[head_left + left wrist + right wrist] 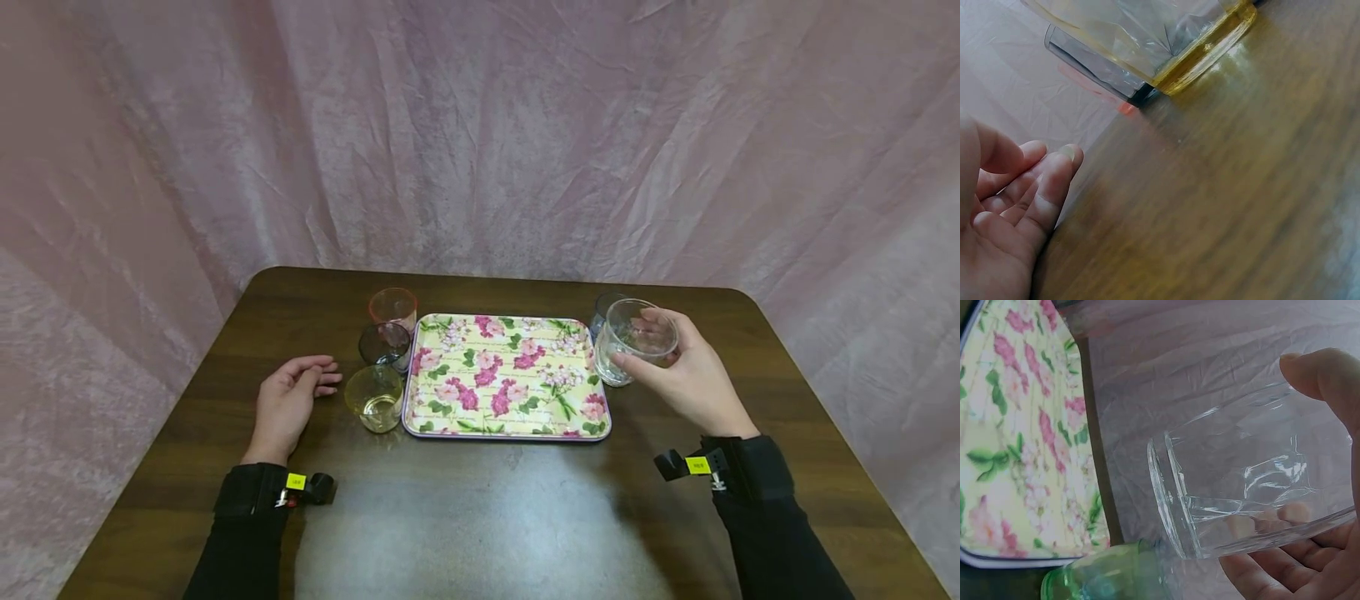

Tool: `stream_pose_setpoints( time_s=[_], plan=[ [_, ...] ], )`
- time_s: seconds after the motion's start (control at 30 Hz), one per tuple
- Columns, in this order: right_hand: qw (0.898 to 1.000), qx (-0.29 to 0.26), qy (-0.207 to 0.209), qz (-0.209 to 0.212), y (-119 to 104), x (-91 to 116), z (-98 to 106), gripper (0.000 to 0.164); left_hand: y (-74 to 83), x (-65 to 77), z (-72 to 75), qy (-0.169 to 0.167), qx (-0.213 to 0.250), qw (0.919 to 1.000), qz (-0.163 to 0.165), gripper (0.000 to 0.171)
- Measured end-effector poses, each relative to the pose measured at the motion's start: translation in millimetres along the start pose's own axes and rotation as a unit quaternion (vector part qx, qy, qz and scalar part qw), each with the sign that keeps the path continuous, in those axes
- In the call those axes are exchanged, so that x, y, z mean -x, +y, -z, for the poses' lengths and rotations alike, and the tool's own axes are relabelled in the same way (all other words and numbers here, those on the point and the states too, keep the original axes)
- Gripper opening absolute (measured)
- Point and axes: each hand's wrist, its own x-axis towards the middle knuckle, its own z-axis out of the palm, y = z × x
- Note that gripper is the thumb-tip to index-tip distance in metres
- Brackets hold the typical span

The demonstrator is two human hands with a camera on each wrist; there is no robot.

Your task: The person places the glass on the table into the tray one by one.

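My right hand (693, 375) grips a clear glass (618, 350) around its side, thumb on one side and fingers on the other. The glass is tilted beside the right edge of the flowered tray (506, 379), its thick base facing the tray in the right wrist view. Loosely curled and holding nothing, my left hand (288, 404) rests on the table, left of a yellow glass (377, 400). Behind that one stand a dark grey glass (386, 346) and an orange-rimmed glass (393, 307), in a row along the tray's left side.
A bluish glass (603, 308) shows partly behind the clear one at the tray's right. In the right wrist view a green-tinted glass (1107, 575) appears below the held glass. The brown wooden table (465, 517) ends at a pink curtain (480, 150).
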Motion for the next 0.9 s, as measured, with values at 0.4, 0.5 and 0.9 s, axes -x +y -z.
stream_pose_setpoints(
  time_s=[0.4, 0.5, 0.9],
  plan=[
    [0.999, -0.026, -0.025, 0.005, -22, -29, -4, 0.09, 0.7, -1.3, 0.1, -0.004, -0.014, 0.9999, -0.004, 0.039],
    [0.999, -0.036, -0.032, 0.002, -27, -35, -6, 0.092, 0.8, -1.7, 0.6, -0.003, -0.015, 0.9999, -0.006, 0.038],
    [0.996, -0.067, -0.061, 0.019, -43, -60, -23, 0.091, -0.3, 0.6, -0.2, -0.007, -0.017, 0.9998, -0.003, 0.038]
  ],
)
